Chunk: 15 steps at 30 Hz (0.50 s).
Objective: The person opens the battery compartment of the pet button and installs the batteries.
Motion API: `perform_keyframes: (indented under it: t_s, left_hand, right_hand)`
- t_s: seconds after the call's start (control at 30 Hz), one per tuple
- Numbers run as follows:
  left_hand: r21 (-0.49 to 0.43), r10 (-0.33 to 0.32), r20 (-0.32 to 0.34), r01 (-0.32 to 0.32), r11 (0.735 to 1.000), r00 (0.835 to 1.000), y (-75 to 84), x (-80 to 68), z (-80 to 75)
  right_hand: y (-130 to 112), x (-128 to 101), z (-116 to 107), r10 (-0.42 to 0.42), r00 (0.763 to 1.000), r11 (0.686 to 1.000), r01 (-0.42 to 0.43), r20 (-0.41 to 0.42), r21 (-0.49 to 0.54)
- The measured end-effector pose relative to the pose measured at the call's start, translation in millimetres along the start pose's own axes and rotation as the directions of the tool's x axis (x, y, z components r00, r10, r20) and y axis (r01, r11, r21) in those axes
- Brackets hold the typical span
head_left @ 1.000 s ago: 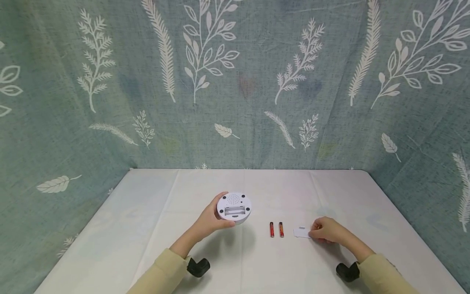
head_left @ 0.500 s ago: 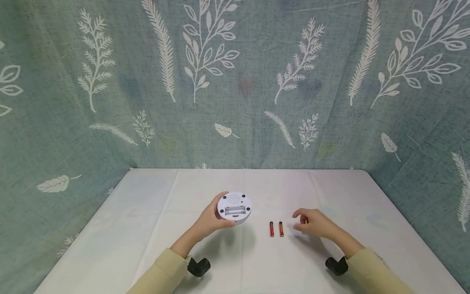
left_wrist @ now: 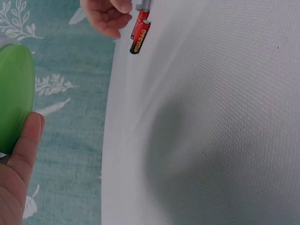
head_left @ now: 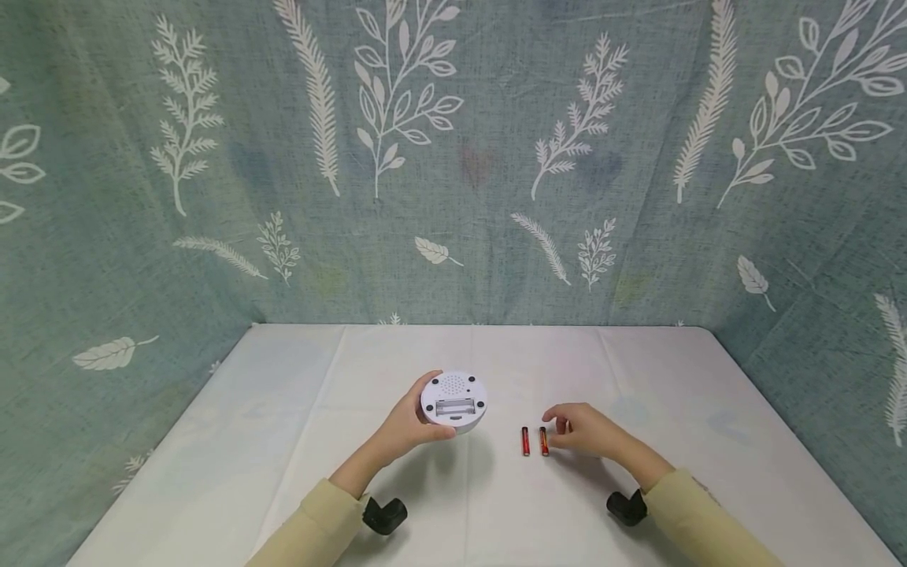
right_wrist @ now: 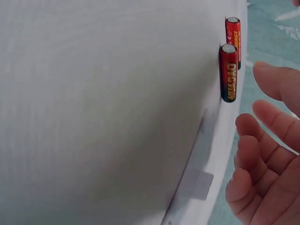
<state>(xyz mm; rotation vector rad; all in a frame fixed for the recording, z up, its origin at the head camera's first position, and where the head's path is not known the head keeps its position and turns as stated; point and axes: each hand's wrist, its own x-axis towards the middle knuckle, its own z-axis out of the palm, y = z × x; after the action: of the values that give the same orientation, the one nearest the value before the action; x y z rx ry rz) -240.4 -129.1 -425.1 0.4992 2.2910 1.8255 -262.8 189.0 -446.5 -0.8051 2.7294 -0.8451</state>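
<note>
My left hand grips a round white device by its edge, above the table. Its underside faces me, with speaker holes, small dark feet and an uncovered battery compartment. In the left wrist view its green face shows. Two red batteries lie side by side on the table, a left one and a right one. Just beside the right one hovers my right hand, thumb and fingers spread and holding nothing. In the right wrist view a flat white battery cover lies nearby; my right hand hides it in the head view.
A white cloth covers the table. Behind it and at both sides hangs a green leaf-patterned curtain. Black wrist cameras, a left one and a right one, stick out at the cuffs.
My right hand has let go of the battery cover, risen off it and moved left to the batteries. The left hand and the device have stayed in place.
</note>
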Motion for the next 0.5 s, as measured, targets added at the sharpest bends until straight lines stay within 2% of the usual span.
perform_keyframes:
  t_s: [0.17, 0.5]
  left_hand:
    - [0.003, 0.001, -0.003, -0.001, 1.000, 1.000, 0.6, -0.5, 0.0]
    - [-0.010, -0.005, 0.001, 0.005, 1.000, 1.000, 0.1, -0.1, 0.2]
  right_hand:
    - [-4.9, 3.8, 3.8, 0.031, 0.999, 0.999, -0.031, 0.039, 0.009]
    - [-10.0, 6.9, 9.9, 0.066, 0.997, 0.995, -0.063, 0.038, -0.075]
